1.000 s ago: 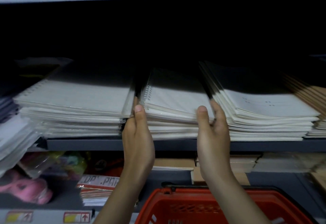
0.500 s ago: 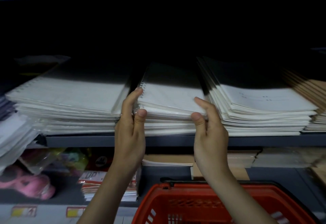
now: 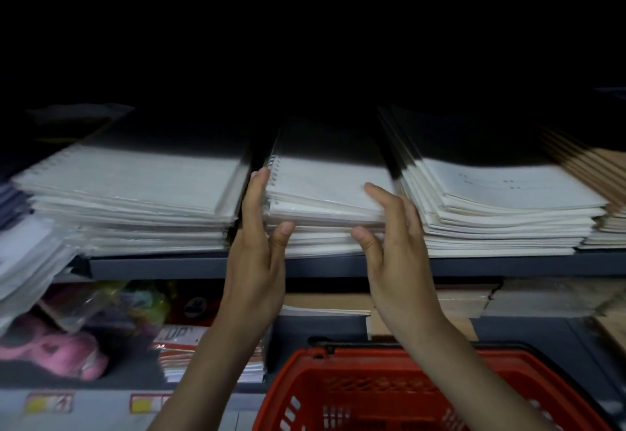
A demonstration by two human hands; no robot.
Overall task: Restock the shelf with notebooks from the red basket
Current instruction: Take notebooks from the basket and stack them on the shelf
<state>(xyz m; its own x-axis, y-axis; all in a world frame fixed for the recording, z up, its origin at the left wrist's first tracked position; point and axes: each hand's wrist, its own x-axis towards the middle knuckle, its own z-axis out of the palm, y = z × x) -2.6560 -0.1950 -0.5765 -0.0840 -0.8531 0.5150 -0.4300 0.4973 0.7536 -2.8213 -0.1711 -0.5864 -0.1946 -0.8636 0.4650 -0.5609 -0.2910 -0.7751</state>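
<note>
The middle stack of white spiral notebooks (image 3: pixel 325 186) lies on the grey shelf (image 3: pixel 169 266), straight ahead. My left hand (image 3: pixel 257 261) holds its top few notebooks at the left, spiral side, fingers along the edge and thumb against the front. My right hand (image 3: pixel 396 254) pinches the same notebooks at the front right corner, forefinger on top, thumb underneath. The red basket (image 3: pixel 372 386) sits below my forearms, and what it holds is hidden.
A wider stack of white notebooks (image 3: pixel 135 186) fills the shelf to the left and another (image 3: pixel 501 200) to the right, with brown-covered ones (image 3: pixel 606 166) at the far right. The shelf below holds packets (image 3: pixel 183 346), a pink item (image 3: pixel 61 349) and boxes. Another shelf board runs overhead.
Both hands have gone from the stack's front edge to a hold on its top notebooks, with fingers on top or along the side and thumbs tucked in below.
</note>
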